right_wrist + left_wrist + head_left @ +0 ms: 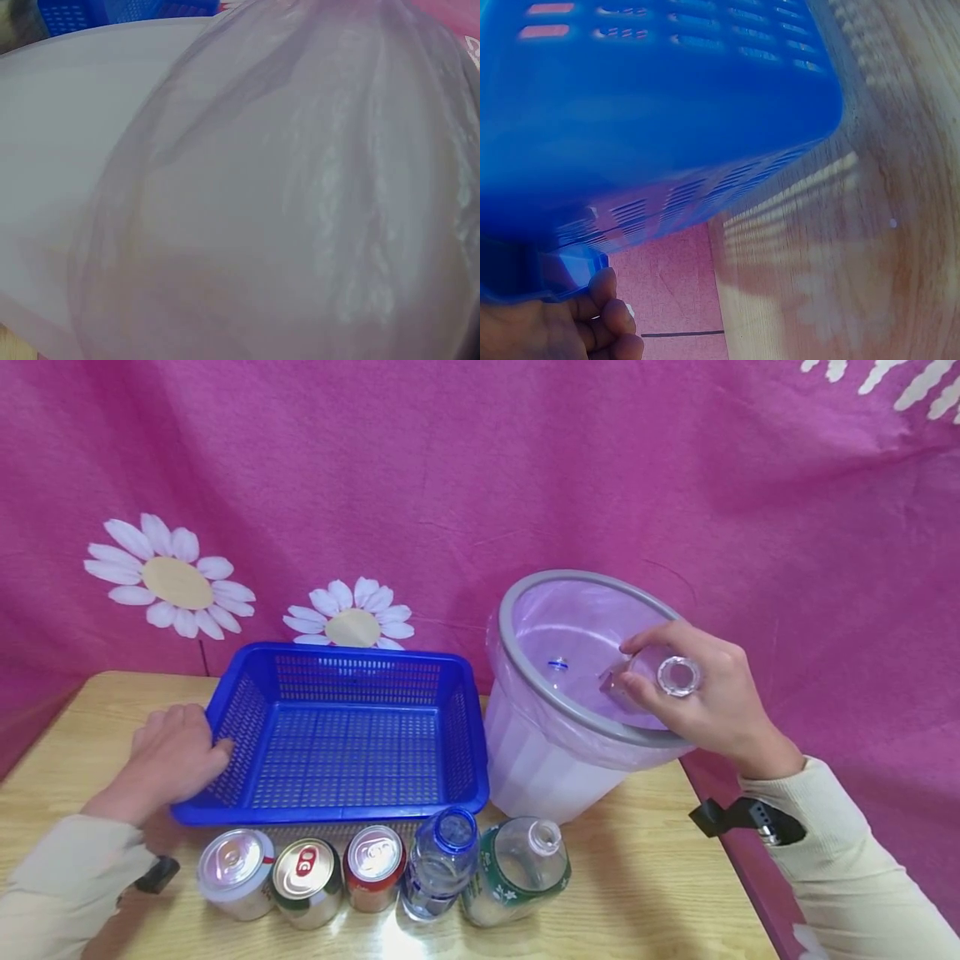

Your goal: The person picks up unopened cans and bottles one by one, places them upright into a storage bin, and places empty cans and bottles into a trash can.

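Note:
At the left end of the blue plastic basket (330, 815), my left hand (176, 752) grips the rim, thumb toward the inside. The left wrist view shows fingers (604, 319) curled at the rim beside the basket's slotted wall (667, 142). My right hand (701, 693) holds a clear bottle (651, 667) over the mouth of a white bin (525, 777), its ringed round end facing up between thumb and fingers. Inside the bin lies another clear bottle (557, 665) with a blue ring. A thin plastic liner (300, 187) fills most of the right wrist view, hiding the hand there.
In front of the basket stand a white-lidded can (236, 868), a gold-topped can (306, 881), a red can (375, 868), a clear bottle with a blue neck (441, 864) and a green-labelled bottle (517, 872). A pink cloth (450, 485) hangs behind the wooden table (637, 877).

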Demonstrator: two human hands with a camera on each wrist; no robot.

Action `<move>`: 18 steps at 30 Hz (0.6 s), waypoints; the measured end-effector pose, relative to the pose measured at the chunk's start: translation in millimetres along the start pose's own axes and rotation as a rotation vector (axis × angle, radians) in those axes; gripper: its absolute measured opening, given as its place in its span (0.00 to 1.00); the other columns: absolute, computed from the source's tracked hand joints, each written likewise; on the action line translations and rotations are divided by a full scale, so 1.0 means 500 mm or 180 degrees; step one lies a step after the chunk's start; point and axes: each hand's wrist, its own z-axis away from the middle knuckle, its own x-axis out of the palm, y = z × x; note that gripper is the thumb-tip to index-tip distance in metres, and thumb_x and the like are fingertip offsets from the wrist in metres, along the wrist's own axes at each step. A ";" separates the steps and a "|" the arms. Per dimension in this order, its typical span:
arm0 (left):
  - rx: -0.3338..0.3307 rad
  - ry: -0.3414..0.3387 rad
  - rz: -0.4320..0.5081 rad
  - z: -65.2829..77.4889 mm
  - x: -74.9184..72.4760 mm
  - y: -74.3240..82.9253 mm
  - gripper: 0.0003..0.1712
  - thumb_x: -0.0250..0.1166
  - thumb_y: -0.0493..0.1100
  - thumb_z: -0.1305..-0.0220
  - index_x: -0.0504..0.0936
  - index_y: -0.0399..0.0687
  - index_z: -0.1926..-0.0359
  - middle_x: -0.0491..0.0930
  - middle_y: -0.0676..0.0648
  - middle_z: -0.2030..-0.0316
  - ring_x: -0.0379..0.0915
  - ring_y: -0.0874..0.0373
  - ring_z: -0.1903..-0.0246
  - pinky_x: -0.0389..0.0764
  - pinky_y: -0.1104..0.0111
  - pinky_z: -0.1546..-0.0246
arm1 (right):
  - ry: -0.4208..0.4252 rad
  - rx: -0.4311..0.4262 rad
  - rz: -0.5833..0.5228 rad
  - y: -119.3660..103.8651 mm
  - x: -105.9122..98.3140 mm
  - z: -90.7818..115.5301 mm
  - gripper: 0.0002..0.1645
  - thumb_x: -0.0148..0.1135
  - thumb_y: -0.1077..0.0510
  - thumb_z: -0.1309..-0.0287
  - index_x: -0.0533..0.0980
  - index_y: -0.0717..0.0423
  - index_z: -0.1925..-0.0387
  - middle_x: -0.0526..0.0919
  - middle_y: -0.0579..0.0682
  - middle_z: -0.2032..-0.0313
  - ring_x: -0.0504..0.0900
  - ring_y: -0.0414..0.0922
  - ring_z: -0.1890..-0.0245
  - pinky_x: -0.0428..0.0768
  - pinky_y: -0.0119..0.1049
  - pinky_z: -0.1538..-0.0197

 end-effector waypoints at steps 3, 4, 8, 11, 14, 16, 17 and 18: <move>-0.0019 0.0001 0.0032 -0.001 0.002 0.000 0.23 0.57 0.48 0.32 0.71 0.26 0.61 0.71 0.32 0.66 0.64 0.34 0.61 0.61 0.55 0.67 | 0.0009 -0.0019 -0.0028 0.001 0.002 0.002 0.20 0.78 0.65 0.59 0.85 0.57 0.59 0.89 0.51 0.65 0.78 0.21 0.58 0.71 0.16 0.51; -0.0019 0.0014 0.0041 -0.001 0.002 0.000 0.22 0.57 0.48 0.32 0.71 0.26 0.62 0.71 0.32 0.67 0.65 0.34 0.62 0.61 0.55 0.67 | 0.0007 -0.0024 -0.0036 0.002 0.003 0.003 0.20 0.78 0.65 0.60 0.85 0.57 0.59 0.89 0.50 0.65 0.78 0.21 0.59 0.71 0.16 0.51; -0.0019 0.0005 0.0038 0.000 0.002 0.001 0.23 0.56 0.48 0.32 0.70 0.25 0.61 0.69 0.32 0.66 0.63 0.34 0.62 0.61 0.55 0.66 | -0.0024 -0.0017 -0.0033 0.003 0.004 0.005 0.20 0.79 0.64 0.60 0.85 0.56 0.59 0.89 0.50 0.65 0.78 0.21 0.59 0.71 0.16 0.51; -0.0021 -0.0033 0.0023 0.001 0.002 0.001 0.24 0.55 0.48 0.31 0.69 0.24 0.59 0.68 0.31 0.65 0.62 0.34 0.61 0.60 0.55 0.65 | -0.0029 -0.0029 0.0046 0.004 0.007 0.005 0.19 0.79 0.62 0.59 0.85 0.53 0.59 0.89 0.48 0.65 0.77 0.21 0.59 0.71 0.17 0.51; -0.0021 -0.0055 0.0017 0.002 0.002 0.001 0.25 0.55 0.48 0.30 0.68 0.23 0.57 0.67 0.31 0.64 0.61 0.34 0.60 0.60 0.54 0.64 | -0.0065 -0.0003 0.0137 0.003 0.008 0.005 0.20 0.80 0.61 0.59 0.85 0.51 0.60 0.89 0.45 0.66 0.77 0.22 0.61 0.71 0.18 0.52; -0.0022 -0.0059 0.0023 0.003 0.002 0.001 0.25 0.55 0.48 0.30 0.68 0.22 0.57 0.67 0.31 0.63 0.60 0.35 0.60 0.60 0.54 0.64 | -0.0119 0.0050 0.0194 0.001 0.008 0.005 0.20 0.80 0.61 0.59 0.85 0.51 0.59 0.88 0.44 0.67 0.76 0.23 0.62 0.72 0.18 0.54; -0.0023 -0.0054 0.0026 0.003 0.001 0.002 0.25 0.55 0.48 0.30 0.68 0.22 0.57 0.67 0.31 0.63 0.60 0.35 0.60 0.60 0.55 0.64 | -0.0146 0.0082 0.0218 0.000 0.008 0.006 0.20 0.80 0.62 0.59 0.85 0.50 0.59 0.88 0.44 0.67 0.76 0.23 0.63 0.72 0.18 0.54; -0.0024 -0.0048 0.0027 0.003 0.001 0.002 0.25 0.55 0.48 0.31 0.68 0.23 0.57 0.67 0.31 0.64 0.60 0.35 0.60 0.60 0.55 0.64 | -0.0170 0.0107 0.0235 0.000 0.008 0.006 0.20 0.80 0.62 0.59 0.85 0.50 0.59 0.88 0.44 0.66 0.76 0.24 0.63 0.72 0.19 0.54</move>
